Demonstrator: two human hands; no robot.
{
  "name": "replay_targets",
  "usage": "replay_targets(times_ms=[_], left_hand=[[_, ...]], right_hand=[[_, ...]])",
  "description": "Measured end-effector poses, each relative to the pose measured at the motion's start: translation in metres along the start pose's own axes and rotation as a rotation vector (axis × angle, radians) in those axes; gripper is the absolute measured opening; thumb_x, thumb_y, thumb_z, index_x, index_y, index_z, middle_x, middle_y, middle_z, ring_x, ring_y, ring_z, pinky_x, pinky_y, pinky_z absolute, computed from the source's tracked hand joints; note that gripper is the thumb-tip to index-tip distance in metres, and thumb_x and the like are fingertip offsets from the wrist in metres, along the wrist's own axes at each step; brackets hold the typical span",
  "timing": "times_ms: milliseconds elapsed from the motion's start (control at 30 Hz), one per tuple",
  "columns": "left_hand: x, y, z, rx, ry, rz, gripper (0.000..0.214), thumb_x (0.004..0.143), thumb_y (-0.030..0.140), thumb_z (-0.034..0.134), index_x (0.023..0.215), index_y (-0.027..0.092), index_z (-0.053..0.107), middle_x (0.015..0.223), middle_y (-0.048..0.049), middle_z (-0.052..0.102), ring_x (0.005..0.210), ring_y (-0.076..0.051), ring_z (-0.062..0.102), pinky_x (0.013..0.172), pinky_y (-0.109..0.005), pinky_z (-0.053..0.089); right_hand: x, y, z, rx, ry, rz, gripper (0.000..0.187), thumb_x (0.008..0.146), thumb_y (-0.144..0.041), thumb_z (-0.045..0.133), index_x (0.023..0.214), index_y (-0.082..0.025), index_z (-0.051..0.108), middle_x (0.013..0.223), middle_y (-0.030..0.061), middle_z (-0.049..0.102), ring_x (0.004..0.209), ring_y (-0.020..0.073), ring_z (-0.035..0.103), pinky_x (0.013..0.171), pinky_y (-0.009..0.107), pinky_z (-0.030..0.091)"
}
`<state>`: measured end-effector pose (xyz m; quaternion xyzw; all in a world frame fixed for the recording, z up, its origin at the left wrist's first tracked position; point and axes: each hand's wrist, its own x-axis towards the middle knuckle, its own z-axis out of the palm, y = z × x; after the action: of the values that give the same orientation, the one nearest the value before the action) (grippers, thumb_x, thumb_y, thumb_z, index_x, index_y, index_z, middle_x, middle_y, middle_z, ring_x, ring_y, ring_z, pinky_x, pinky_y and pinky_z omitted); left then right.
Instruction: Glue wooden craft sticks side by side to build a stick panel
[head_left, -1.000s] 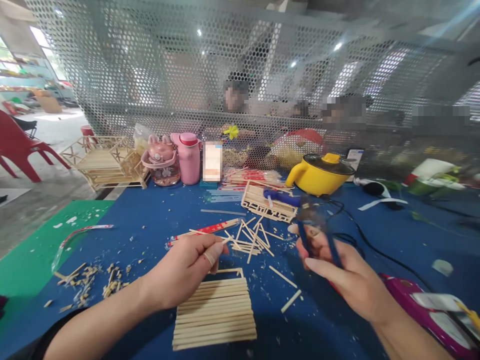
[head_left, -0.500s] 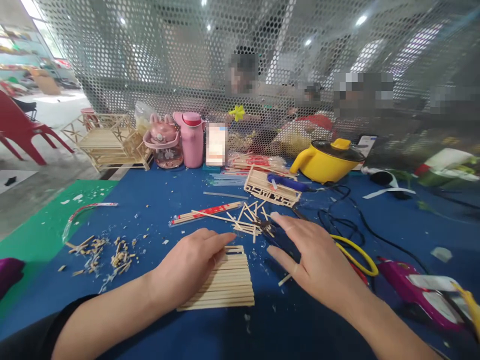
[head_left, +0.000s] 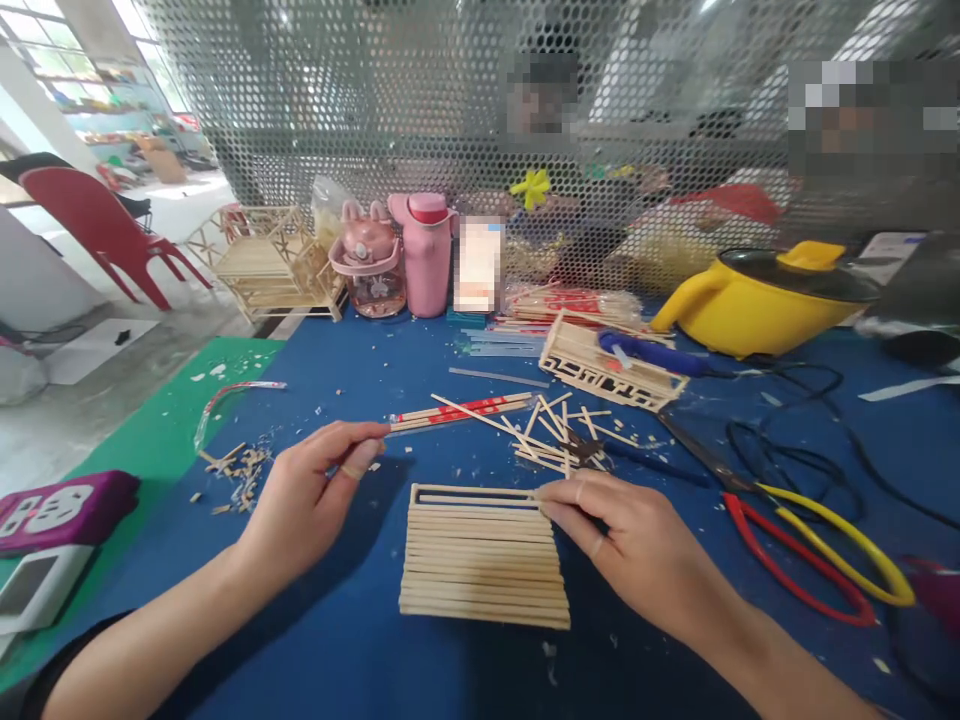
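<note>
A flat panel of wooden sticks (head_left: 484, 565), laid side by side with a narrow slot near its far edge, lies on the blue table. My right hand (head_left: 630, 530) pinches the panel's far right corner between thumb and index finger. Left of the panel, my left hand (head_left: 311, 490) is raised with thumb and index finger pressed together; whether anything small is between them I cannot make out. Its fingertips are near red-wrapped chopsticks (head_left: 480, 408). Beyond my right hand, dark-jawed pliers (head_left: 585, 448) rest among loose cut sticks (head_left: 544, 430).
Scissors (head_left: 802, 550) with red and yellow handles lie right. A blue glue gun (head_left: 652, 352) rests on a small stick frame (head_left: 577, 350). At the back stand a yellow pot (head_left: 765, 305), a pink bottle (head_left: 427, 260) and a phone. A purple power strip (head_left: 67, 508) sits left, near stick scraps (head_left: 240, 470).
My left hand has lifted off the panel and moved left. My right hand, spread and apart before, has come to the panel's far right corner and closed there. The camera view has shifted.
</note>
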<state>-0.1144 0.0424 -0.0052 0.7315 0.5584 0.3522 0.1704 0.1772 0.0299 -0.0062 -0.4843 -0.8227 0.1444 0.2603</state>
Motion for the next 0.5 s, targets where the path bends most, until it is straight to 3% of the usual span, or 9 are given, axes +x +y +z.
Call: replay_targets(times_ms=[100, 267, 500], left_hand=[[-0.009, -0.015, 0.001, -0.064, -0.131, -0.125, 0.028, 0.092, 0.040, 0.049, 0.100, 0.022, 0.069, 0.090, -0.0022, 0.072, 0.079, -0.018, 0.066, 0.070, -0.027, 0.050], [-0.014, -0.010, 0.014, -0.181, -0.295, -0.047, 0.022, 0.090, 0.035, 0.054, 0.100, 0.025, 0.070, 0.084, -0.0001, 0.070, 0.076, -0.014, 0.064, 0.069, -0.024, 0.047], [-0.013, -0.005, 0.022, -0.233, -0.361, -0.117, 0.018, 0.089, 0.033, 0.055, 0.087, 0.025, 0.071, 0.082, 0.0004, 0.071, 0.076, -0.014, 0.063, 0.069, -0.024, 0.047]], right_hand=[[0.002, 0.002, 0.006, 0.021, -0.005, -0.008, 0.014, 0.091, -0.022, 0.052, 0.087, -0.024, 0.066, 0.079, -0.0015, 0.069, 0.074, 0.0130, 0.065, 0.068, 0.023, 0.049], [0.005, 0.000, 0.011, 0.033, -0.043, -0.017, 0.015, 0.091, -0.021, 0.051, 0.088, -0.024, 0.065, 0.079, -0.0011, 0.068, 0.074, 0.0128, 0.064, 0.067, 0.023, 0.049], [0.005, -0.004, 0.003, 0.031, -0.104, -0.034, 0.024, 0.089, -0.014, 0.048, 0.096, -0.024, 0.068, 0.086, 0.0000, 0.073, 0.082, 0.0129, 0.068, 0.074, 0.021, 0.053]])
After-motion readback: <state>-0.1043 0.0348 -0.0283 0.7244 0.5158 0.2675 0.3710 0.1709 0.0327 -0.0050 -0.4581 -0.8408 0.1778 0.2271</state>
